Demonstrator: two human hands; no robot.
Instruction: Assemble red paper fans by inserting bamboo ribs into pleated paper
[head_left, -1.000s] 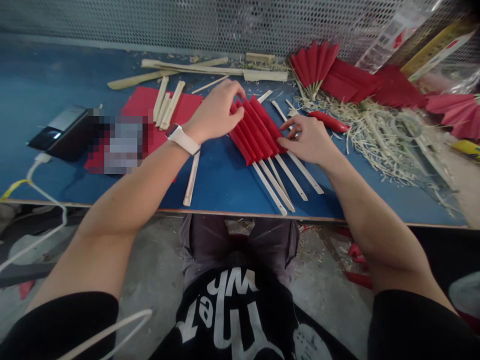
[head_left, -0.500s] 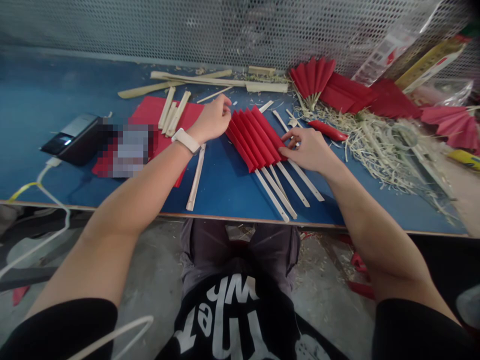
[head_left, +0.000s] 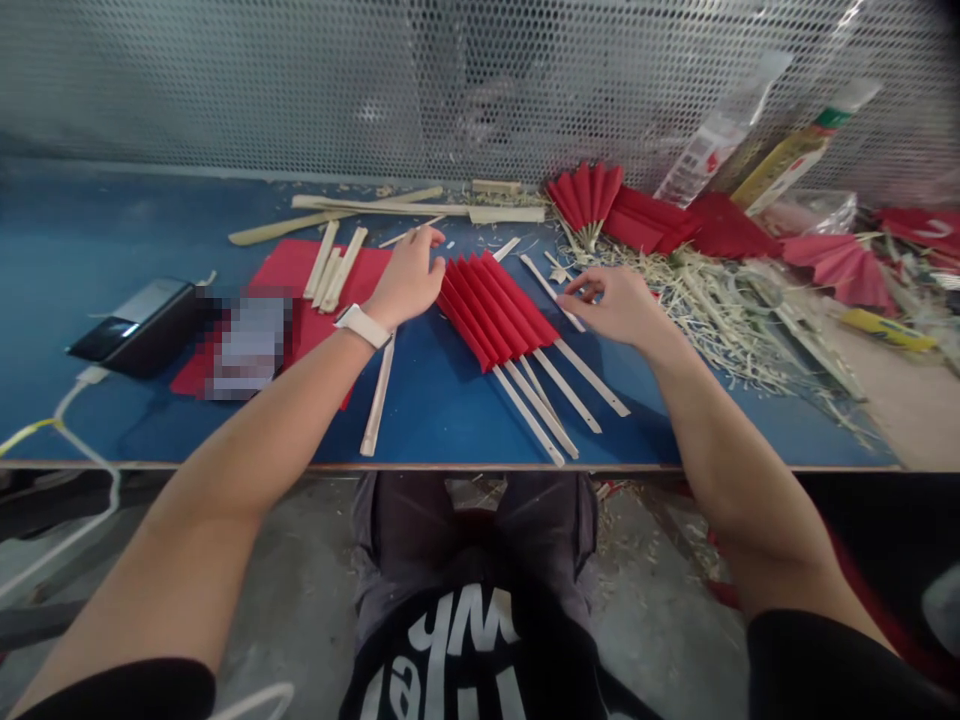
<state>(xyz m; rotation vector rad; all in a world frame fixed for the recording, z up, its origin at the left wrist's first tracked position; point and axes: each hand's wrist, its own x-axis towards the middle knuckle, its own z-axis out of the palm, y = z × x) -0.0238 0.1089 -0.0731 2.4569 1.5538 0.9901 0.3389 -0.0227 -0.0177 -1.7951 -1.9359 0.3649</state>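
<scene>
A red pleated paper fan [head_left: 491, 305] lies half spread on the blue table [head_left: 450, 415], with its bamboo ribs [head_left: 559, 400] pointing toward the front edge. My left hand [head_left: 409, 275], with a white watch [head_left: 361, 325] on the wrist, has curled fingers closed on the fan's upper left edge. To the right of the fan, my right hand [head_left: 611, 300] pinches a thin bamboo stick [head_left: 551, 288] with its fingertips.
Left of the fan are a loose bamboo slat [head_left: 377, 395], red paper [head_left: 292, 270] bearing several slats, and a phone [head_left: 139, 320] on a cable [head_left: 67, 400]. Finished red fans [head_left: 585, 195], bamboo shavings [head_left: 720, 300] and packets [head_left: 712, 135] crowd the back right. A mesh wall [head_left: 300, 80] stands behind.
My left hand came off the top of the fan and now sits at its left edge. My right hand left the fan's right edge and closed on a thin stick. The view tilted up.
</scene>
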